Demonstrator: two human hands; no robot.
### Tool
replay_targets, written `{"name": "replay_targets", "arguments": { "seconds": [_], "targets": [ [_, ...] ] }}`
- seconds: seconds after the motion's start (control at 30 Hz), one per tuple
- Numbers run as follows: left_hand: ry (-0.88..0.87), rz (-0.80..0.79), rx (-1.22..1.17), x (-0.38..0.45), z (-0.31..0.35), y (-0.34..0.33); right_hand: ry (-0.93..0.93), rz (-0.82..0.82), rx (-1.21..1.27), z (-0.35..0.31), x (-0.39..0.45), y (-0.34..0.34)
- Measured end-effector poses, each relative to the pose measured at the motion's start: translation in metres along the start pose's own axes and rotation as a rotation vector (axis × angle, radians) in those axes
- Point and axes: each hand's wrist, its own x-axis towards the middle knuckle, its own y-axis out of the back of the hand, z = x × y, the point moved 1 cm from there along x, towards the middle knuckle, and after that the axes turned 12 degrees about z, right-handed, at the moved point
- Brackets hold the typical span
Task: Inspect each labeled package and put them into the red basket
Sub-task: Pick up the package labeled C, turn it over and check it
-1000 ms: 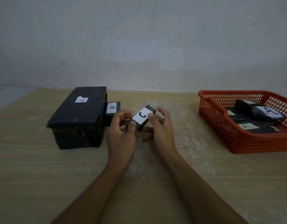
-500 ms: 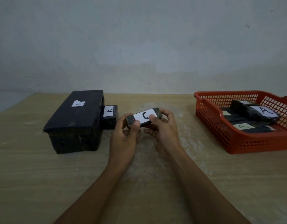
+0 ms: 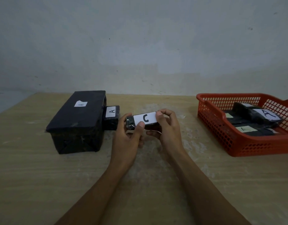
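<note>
A small black package with a white label marked C [image 3: 144, 119] is held above the middle of the table, label facing me. My left hand [image 3: 128, 137] grips its left end, thumb on the label. My right hand [image 3: 168, 129] grips its right end. At the right stands the red basket [image 3: 237, 143], with several black packages labelled A [image 3: 260, 116] lying inside. On the left sits a large black box labelled A [image 3: 78, 120], and a smaller black package labelled A [image 3: 112, 116] rests against its right side.
The wooden table [image 3: 42, 176] reaches back to a pale wall [image 3: 140, 46]. Its left edge cuts off diagonally at the far left. Bare tabletop lies between my hands and the basket and in front of the large box.
Both hands have turned the C package from a diagonal tilt to level, with its label facing me. My view has shifted slightly, so the basket and box sit a bit lower.
</note>
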Motion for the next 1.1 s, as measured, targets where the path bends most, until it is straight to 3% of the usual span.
{"name": "replay_targets", "arguments": {
  "seconds": [0.27,0.9,1.1],
  "targets": [
    [0.051,0.026,-0.02,0.003,-0.004,0.002,0.26,-0.083,-0.222,-0.001,-0.012,-0.007],
    [0.042,0.075,0.007,0.007,-0.002,0.004,0.277,-0.063,-0.238,0.003,-0.011,-0.005],
    [0.12,0.088,-0.084,0.011,-0.005,0.005,0.302,-0.035,-0.234,0.003,-0.01,-0.003]
  ]
}}
